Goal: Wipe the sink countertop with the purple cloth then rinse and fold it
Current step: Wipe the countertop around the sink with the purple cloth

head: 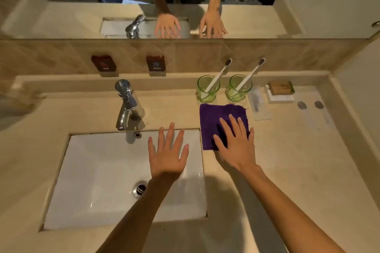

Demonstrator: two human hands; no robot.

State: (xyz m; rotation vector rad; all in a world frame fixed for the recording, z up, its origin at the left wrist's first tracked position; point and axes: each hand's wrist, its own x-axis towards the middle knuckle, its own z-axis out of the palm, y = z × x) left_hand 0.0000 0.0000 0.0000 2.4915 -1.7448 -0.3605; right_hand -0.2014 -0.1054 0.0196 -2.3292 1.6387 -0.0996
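Early stage by the look of it: bench (267, 170) wiping under way or about to start, rinse and fold left. Sink (115, 170) at 9 o'clock beneath empty, spread left hand (167, 160). Purple cloth (216, 121) flat at 1 o'clock, pressed under open right hand (236, 146). Green cups (208, 88) crowding 12 o'clock.

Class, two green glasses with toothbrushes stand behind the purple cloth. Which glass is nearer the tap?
The left green glass, directly behind the purple cloth's left half. The right green glass stands farther from the tap, beside the soap dish.
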